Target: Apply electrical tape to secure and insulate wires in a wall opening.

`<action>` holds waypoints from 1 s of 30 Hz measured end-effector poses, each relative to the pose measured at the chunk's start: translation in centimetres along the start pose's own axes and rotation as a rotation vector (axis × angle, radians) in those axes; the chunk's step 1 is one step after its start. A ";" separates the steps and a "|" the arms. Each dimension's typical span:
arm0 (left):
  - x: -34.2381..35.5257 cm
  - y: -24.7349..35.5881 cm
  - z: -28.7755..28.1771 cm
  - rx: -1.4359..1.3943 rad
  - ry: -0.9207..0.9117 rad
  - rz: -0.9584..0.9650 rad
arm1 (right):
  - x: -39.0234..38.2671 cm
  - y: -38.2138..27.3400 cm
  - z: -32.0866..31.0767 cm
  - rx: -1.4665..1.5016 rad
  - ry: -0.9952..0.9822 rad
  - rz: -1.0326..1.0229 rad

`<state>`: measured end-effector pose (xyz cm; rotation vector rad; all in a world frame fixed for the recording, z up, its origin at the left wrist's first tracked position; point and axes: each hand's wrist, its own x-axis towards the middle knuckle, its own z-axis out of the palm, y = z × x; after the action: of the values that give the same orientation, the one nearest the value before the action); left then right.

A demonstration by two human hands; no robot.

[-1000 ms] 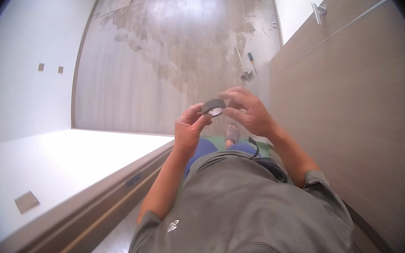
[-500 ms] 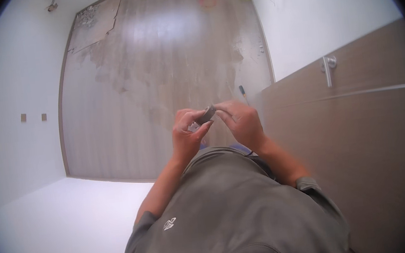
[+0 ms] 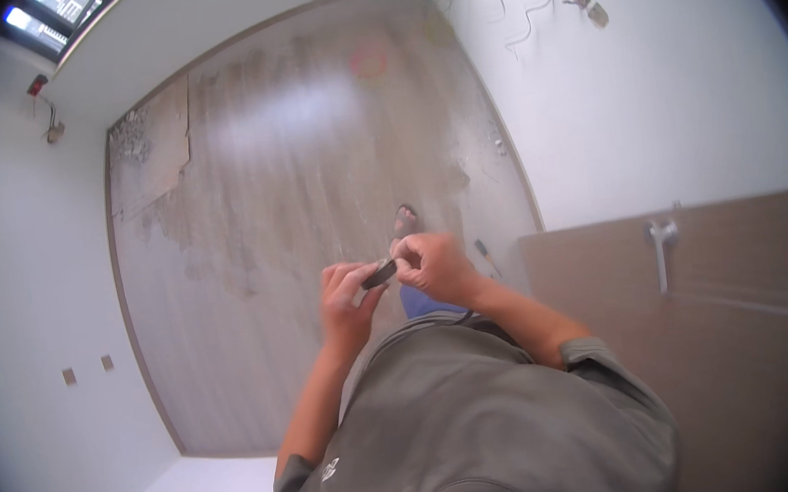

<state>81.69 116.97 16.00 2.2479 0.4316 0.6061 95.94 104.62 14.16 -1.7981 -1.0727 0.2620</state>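
Note:
My left hand (image 3: 347, 300) grips a small dark roll (image 3: 379, 275), which looks like black tape, between thumb and fingers. It is held tilted, its narrow dark edge showing, in front of my waist. Close against the roll's right end, my right hand (image 3: 437, 268) is closed in a pinch, with thumb and forefinger tips together. Whatever lies between those tips is too small to make out. Below the hands a sandalled foot (image 3: 404, 218) and a blue trouser leg (image 3: 420, 301) show.
On my right is a brown door (image 3: 606, 319) with a metal lever handle (image 3: 659, 255). A dark-handled tool (image 3: 483, 249) lies on the dusty floor (image 3: 260, 349) nearby. Loose wires (image 3: 537, 6) hang from the right wall; a board with rubble (image 3: 150, 147) lies at the far left corner.
My view has shifted, bringing a window and my foot into sight. Both hands sit lower and slightly left in the picture. The roll has turned, and my right fingers have curled into a tighter pinch.

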 end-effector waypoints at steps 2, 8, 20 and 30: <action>4.4 -2.9 0.1 -0.024 -0.034 -0.099 | 5.0 3.0 -0.4 0.556 -0.325 0.445; 19.1 -6.8 -1.6 -0.377 -0.116 -0.625 | 19.9 8.3 -1.3 1.231 -0.432 0.775; 43.4 -10.8 6.1 -0.897 -0.377 -0.611 | 35.8 14.8 -11.2 0.841 -0.154 0.526; 64.2 -14.1 12.9 -1.053 -0.950 -0.753 | 46.0 22.2 -13.1 0.676 0.280 0.456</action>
<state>140.38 149.28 16.28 1.0120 0.3003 -0.5455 142.90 128.61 14.90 -1.3759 -0.2994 0.5541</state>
